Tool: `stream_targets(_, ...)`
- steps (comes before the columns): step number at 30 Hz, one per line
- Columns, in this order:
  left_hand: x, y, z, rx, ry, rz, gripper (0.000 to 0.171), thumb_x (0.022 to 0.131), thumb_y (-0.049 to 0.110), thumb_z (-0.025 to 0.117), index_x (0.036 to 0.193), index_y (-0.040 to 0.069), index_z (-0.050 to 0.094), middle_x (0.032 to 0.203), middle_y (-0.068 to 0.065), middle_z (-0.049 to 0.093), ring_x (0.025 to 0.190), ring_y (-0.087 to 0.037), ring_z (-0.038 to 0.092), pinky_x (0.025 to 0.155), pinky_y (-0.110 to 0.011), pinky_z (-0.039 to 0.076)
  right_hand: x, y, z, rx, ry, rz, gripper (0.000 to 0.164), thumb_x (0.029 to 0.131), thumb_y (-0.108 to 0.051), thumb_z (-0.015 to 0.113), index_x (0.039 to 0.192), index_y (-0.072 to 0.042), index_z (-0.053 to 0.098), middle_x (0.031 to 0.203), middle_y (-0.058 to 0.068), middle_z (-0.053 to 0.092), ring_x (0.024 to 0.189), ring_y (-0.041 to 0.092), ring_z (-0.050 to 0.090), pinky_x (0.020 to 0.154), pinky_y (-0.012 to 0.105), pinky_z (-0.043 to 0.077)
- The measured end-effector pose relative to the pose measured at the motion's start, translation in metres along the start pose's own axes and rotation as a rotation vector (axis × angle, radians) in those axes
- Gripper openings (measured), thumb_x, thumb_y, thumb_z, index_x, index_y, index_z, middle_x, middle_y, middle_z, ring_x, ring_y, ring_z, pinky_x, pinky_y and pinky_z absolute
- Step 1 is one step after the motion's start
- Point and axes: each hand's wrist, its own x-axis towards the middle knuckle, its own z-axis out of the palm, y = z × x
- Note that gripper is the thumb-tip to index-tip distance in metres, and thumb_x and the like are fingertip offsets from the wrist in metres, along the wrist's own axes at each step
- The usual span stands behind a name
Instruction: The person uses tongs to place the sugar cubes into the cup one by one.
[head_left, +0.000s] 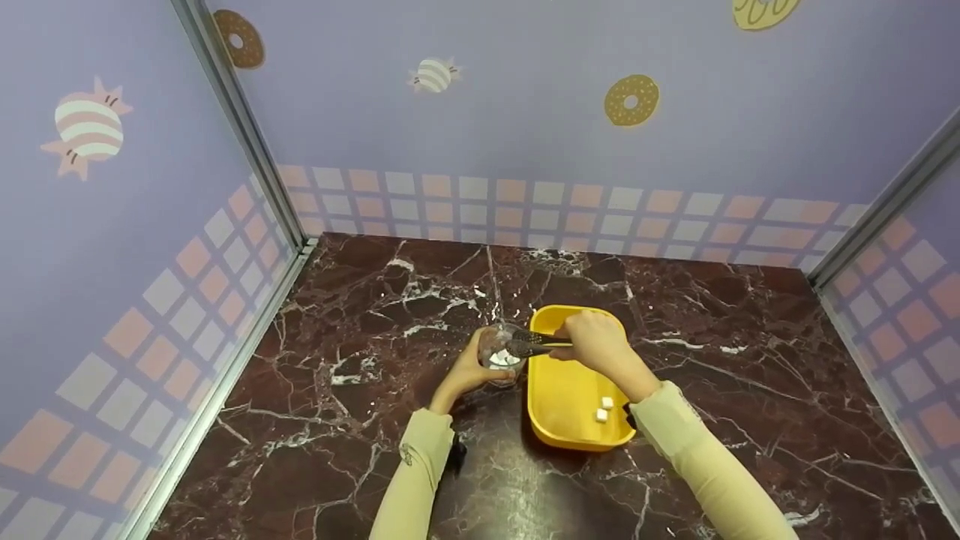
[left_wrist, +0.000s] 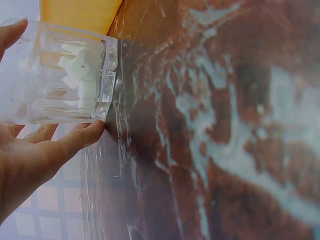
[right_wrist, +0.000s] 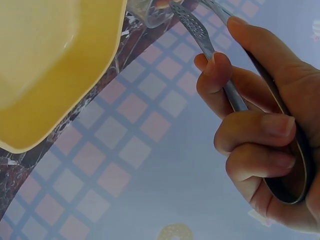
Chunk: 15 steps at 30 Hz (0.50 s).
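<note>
My left hand (head_left: pixel 463 370) grips a clear glass (left_wrist: pixel 45 100) around its side, thumb on one side and fingers on the other. White pieces (left_wrist: pixel 82 75) lie in the bottom of the glass, whose base is close to the tabletop. In my right hand (head_left: pixel 600 346) is a pair of metal tongs (right_wrist: pixel 231 95) with perforated tips, fingers curled round the handles. The tong tips are over the glass mouth in the head view, and their arms stand apart. To the right, a yellow tub (head_left: pixel 535 409) sits beneath my right hand with white cubes (head_left: pixel 602 415) inside.
The dark red marbled tabletop (head_left: pixel 375 435) carries small white crumbs behind the glass. Purple walls (head_left: pixel 525 97) with a checked border enclose it at the back and sides, joined by metal corner posts (head_left: pixel 247 120).
</note>
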Motion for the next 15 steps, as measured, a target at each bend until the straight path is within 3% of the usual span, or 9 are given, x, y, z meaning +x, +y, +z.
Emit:
stream_targets(5, 0.006, -0.014, 0.001, 0.043, 0.015, 0.007, 0.085, 0.062, 0.003, 0.077, 0.131, 0.001, 0.028, 0.127, -0.027, 0.043, 0.118, -0.041, 0.042, 0.102, -0.049, 0.034, -0.007, 0.007, -0.004, 0.010, -0.010, 0.008, 0.022, 0.066, -0.037, 0.074, 0.059, -0.018, 0.066, 0.059, 0.001, 0.063, 0.061, 0.027, 0.059, 0.049, 0.044, 0.047)
stream_targets(15, 0.006, -0.014, 0.002, 0.088, 0.047, -0.028, 0.087, 0.060, 0.009, 0.080, 0.131, 0.004, 0.031, 0.128, -0.026, 0.043, 0.119, -0.038, 0.042, 0.104, -0.048, 0.032, -0.020, 0.025, -0.005, 0.028, -0.016, 0.044, 0.022, 0.067, -0.039, 0.073, 0.065, -0.018, 0.069, 0.060, 0.002, 0.064, 0.054, 0.024, 0.056, 0.042, 0.038, 0.042)
